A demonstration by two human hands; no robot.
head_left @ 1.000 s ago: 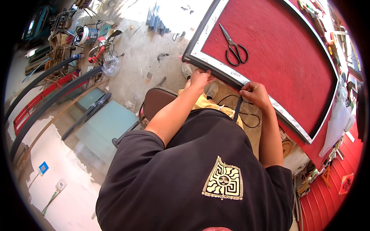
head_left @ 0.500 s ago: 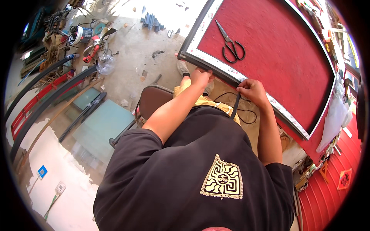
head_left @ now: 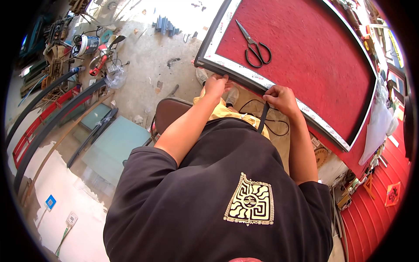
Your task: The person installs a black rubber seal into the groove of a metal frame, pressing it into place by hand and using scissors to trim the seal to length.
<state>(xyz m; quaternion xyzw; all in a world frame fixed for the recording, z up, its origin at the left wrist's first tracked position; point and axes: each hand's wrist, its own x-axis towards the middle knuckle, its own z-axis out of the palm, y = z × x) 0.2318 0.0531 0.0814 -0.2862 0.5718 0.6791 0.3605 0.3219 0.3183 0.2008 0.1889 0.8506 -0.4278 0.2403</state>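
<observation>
A large dark window frame (head_left: 244, 75) with white printed film on its face lies flat on a red-covered worktable (head_left: 305, 48). At its near edge my right hand (head_left: 281, 98) pinches a narrow black strip (head_left: 263, 117), like a rubber seal, whose loose length hangs toward my lap. Farther left along the same edge, my left hand (head_left: 214, 89) has its fingers curled in against the frame's side. What those fingers hold, if anything, is hidden. Black-handled scissors (head_left: 253, 47) rest on the red surface inside the frame, blades pointing away to the left.
Behind my left arm stands a brown seat (head_left: 169, 112). Glass panes (head_left: 114, 146) and long curved dark bars (head_left: 52, 126) lie at the left. A white bucket (head_left: 85, 45) sits among tools. Crumpled clear plastic (head_left: 376, 126) hangs at the table's right side.
The whole view has shifted slightly, so the frame and scissors appear a bit up and left. Both hands stay at the near edge, the right still pinching the strip.
</observation>
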